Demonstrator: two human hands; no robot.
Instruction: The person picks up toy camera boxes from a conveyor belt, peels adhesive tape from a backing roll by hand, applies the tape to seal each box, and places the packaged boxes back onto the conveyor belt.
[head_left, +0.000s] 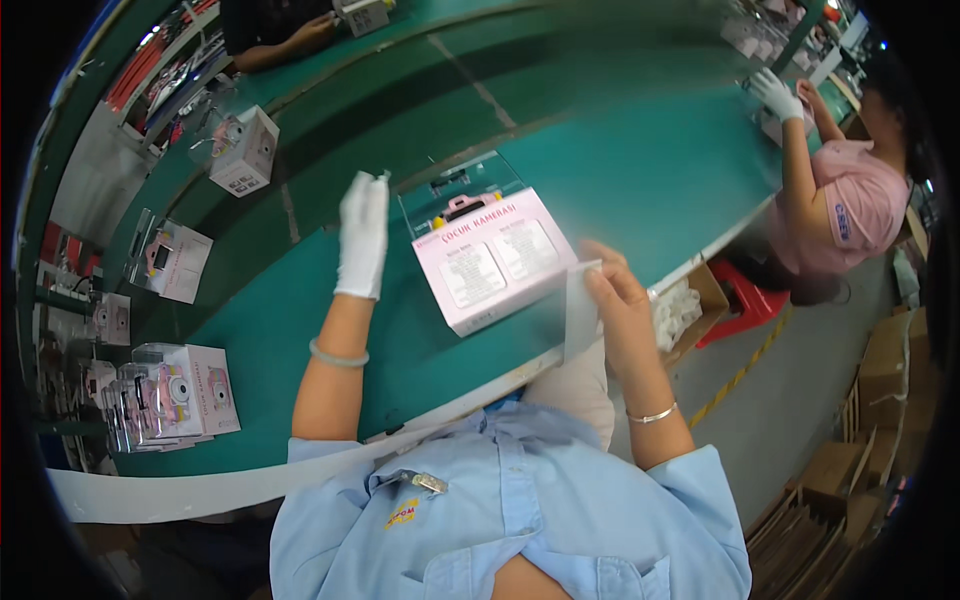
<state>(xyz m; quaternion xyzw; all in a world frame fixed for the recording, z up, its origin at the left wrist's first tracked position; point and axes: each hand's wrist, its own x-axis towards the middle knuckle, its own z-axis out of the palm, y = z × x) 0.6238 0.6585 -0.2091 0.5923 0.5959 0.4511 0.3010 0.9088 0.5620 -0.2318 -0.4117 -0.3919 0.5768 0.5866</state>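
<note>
A pink and white carton (480, 250) lies tilted on the green table in front of me. Its clear plastic window part (462, 184) points away from me, with a pink toy camera (468, 205) partly visible inside. My left hand (363, 235), in a white glove, is raised to the left of the carton, fingers stretched out and apart from it. At the carton's near right corner, my bare right hand (620, 298) pinches a translucent film strip (582, 312) between thumb and fingers. The strip hangs down past the table edge.
Similar cartons (212, 388) stand grouped at the left, with more (245, 152) farther back. A long pale strip (190, 495) crosses the lower left. On the right are an open cardboard box (708, 310), a red stool (745, 300) and a seated co-worker (850, 190). Another person's arm (285, 48) shows at the back.
</note>
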